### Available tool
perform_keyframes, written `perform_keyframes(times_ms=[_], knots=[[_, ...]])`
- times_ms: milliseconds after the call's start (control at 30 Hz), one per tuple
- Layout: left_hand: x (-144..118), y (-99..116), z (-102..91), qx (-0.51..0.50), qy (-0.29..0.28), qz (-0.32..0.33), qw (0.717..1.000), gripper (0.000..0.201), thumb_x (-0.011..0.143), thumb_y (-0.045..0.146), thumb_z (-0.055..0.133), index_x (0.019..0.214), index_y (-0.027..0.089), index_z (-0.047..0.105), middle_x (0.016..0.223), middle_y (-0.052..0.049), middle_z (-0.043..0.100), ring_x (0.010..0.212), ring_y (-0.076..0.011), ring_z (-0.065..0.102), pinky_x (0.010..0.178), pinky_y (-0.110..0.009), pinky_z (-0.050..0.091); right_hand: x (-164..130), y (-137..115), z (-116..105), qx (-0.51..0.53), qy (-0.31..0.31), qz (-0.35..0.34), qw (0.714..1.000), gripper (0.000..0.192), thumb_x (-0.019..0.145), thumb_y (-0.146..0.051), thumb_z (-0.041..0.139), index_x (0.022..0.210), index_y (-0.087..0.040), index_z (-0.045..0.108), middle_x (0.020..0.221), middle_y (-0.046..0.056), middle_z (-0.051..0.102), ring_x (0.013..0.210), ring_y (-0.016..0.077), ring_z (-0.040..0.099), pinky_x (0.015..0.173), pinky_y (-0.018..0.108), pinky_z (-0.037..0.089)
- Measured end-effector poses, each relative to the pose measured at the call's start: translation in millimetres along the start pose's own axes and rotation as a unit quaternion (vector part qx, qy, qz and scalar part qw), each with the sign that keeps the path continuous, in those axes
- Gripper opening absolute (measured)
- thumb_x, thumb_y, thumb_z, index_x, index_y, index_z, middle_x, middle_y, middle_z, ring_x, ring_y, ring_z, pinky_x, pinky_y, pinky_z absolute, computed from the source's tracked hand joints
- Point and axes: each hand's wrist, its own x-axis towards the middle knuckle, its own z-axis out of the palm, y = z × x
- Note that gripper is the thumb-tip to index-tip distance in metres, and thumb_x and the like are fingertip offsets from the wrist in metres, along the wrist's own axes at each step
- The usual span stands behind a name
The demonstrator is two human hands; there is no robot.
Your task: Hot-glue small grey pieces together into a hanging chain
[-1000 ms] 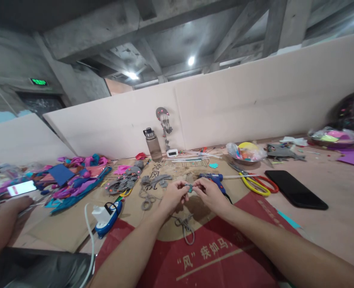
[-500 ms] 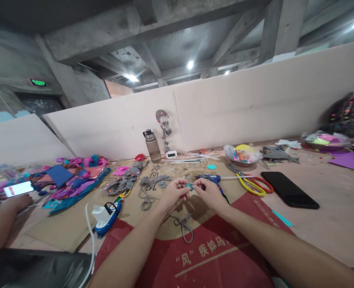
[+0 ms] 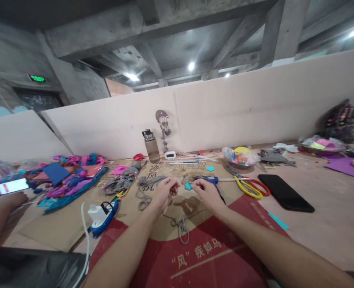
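Two hands, frame centre, slightly apart: right hand [image 3: 205,191] pinches small teal felt star [image 3: 188,185]; left hand [image 3: 165,191] closed, contents indiscernible; cardboard between is bare.

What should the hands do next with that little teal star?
Probably bring the hands together again. The right hand pinches the little teal star at its fingertips, while the left hand is curled just beside it, apart from the star. What the left fingers hold is too small to tell.
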Motion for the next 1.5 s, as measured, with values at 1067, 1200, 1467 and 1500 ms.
perform_keyframes(times_ms=[1067, 1200, 1467, 1500], knots=[[9, -3, -12.6, -0.003, 0.036, 0.039, 0.999, 0.029, 0.070, 0.040, 0.063, 0.076, 0.013, 0.056, 0.061, 0.001, 0.058, 0.046, -0.0080, 0.051, 0.044, -0.021, 0.035, -1, 3, 2, -0.017, -0.008, -0.010, 1.000, 0.021, 0.077, -0.037, 0.051, 0.068, -0.017, 0.054, 0.060, -0.002, 0.047, 0.059, 0.0123, 0.041, 0.056, 0.025, 0.031], [8, -4, -14.8, 0.017, 0.022, 0.047, 0.999, 0.031, 0.073, 0.045, 0.059, 0.074, 0.014, 0.054, 0.058, 0.002, 0.056, 0.043, -0.0077, 0.049, 0.041, -0.020, 0.033, -2, 2, 3, -0.014, -0.011, -0.008, 1.000, 0.022, 0.077, -0.037, 0.050, 0.069, -0.017, 0.055, 0.060, -0.003, 0.047, 0.059, 0.0123, 0.041, 0.056, 0.025, 0.032], [8, -2, -11.9, 0.120, 0.062, 0.085, 0.987, 0.038, 0.076, 0.048, 0.055, 0.057, 0.016, 0.047, 0.047, 0.004, 0.046, 0.038, -0.0060, 0.041, 0.040, -0.019, 0.029, -2, 2, 3, -0.009, -0.008, -0.017, 1.000, 0.021, 0.076, -0.036, 0.052, 0.069, -0.017, 0.055, 0.058, -0.004, 0.044, 0.057, 0.0116, 0.039, 0.054, 0.025, 0.031], [8, -1, -11.3, 0.116, 0.064, 0.094, 0.987, 0.036, 0.075, 0.045, 0.058, 0.058, 0.016, 0.046, 0.047, 0.004, 0.046, 0.039, -0.0057, 0.041, 0.040, -0.019, 0.029, -2, 3, 3, -0.009, -0.007, -0.018, 1.000, 0.020, 0.077, -0.036, 0.052, 0.069, -0.017, 0.055, 0.058, -0.004, 0.044, 0.057, 0.0115, 0.039, 0.054, 0.024, 0.031]])
